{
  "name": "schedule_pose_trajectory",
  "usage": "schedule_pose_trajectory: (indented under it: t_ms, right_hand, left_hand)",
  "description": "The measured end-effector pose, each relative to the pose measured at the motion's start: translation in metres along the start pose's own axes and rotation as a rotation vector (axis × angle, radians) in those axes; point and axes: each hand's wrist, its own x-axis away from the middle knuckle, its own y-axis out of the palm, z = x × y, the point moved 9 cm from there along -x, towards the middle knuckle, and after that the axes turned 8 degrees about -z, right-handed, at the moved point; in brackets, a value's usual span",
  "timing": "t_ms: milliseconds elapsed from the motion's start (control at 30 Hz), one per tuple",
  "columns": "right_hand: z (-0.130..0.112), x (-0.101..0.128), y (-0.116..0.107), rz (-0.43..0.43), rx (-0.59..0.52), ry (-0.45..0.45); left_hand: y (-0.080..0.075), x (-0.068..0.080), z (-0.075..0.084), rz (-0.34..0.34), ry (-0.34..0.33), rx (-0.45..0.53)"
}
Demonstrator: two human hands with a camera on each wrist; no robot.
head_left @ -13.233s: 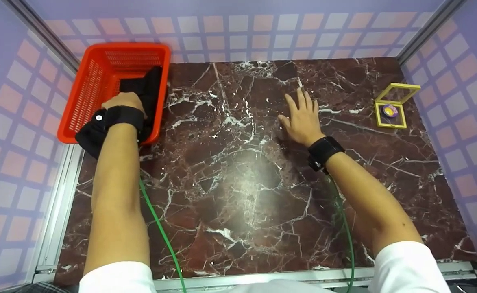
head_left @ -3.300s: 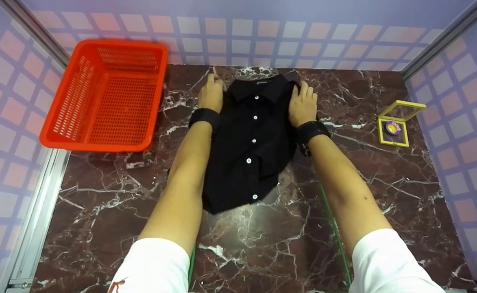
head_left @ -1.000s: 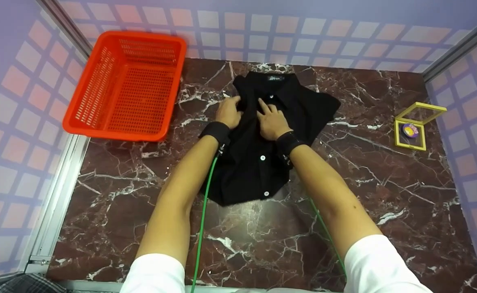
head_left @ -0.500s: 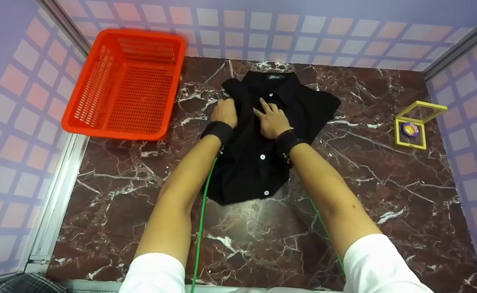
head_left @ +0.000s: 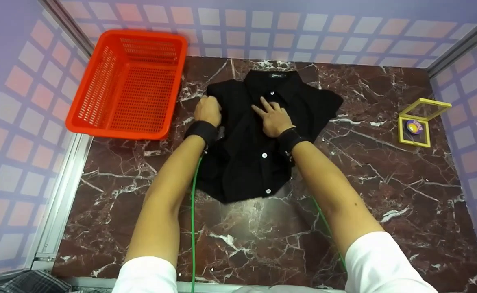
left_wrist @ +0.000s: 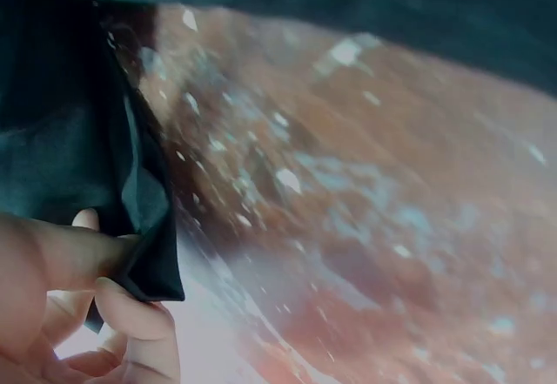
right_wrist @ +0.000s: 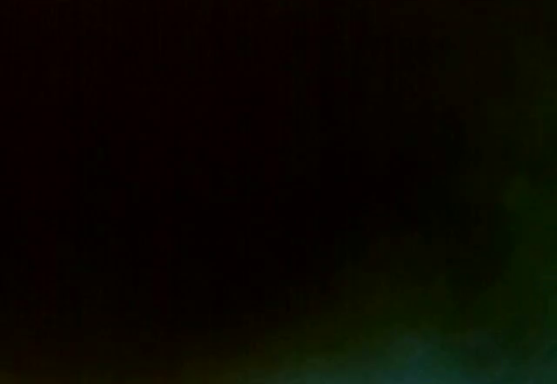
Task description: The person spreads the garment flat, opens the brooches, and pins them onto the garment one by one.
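Note:
A black short-sleeved button-up shirt [head_left: 242, 171] lies front up on the marble-patterned table, its collar toward the back wall. At its left sleeve, my left hand [head_left: 208, 111] grips the fabric edge. The left wrist view shows the thumb and fingers of this left hand [left_wrist: 78, 297] pinching a corner of the black cloth [left_wrist: 78, 123]. My right hand [head_left: 276, 120] rests on the shirt front below the collar, fingers spread and touching the cloth. The right wrist view is almost wholly dark, so nothing can be made out there.
A red plastic basket [head_left: 172, 93] stands at the back left, with nothing in it. On the right is a small yellow-framed case [head_left: 414, 143], lid raised, holding a purple round item [head_left: 414, 127]. Green cables [head_left: 193, 228] run from both wrists. Patterned walls enclose the table.
The shirt has come out of the basket and been spread on the table. In the last second my left hand pulled the left sleeve outward to the left; my right hand stayed on the shirt.

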Motion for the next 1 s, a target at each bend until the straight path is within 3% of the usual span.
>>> schedule_pose_trajectory:
  t_ms: [300, 500, 1000]
  right_hand:
    - [0.003, -0.001, 0.001, -0.013, -0.013, 0.009]
    - [0.007, -0.003, 0.003, -0.031, -0.010, 0.024]
    - [0.020, 0.004, 0.001, -0.029, -0.043, 0.036]
  left_hand:
    - [-0.009, 0.003, -0.011, 0.057, -0.003, -0.046]
    - [-0.010, 0.003, -0.018, 0.075, -0.018, -0.134]
    - [-0.016, 0.009, -0.025, 0.142, -0.020, -0.234]
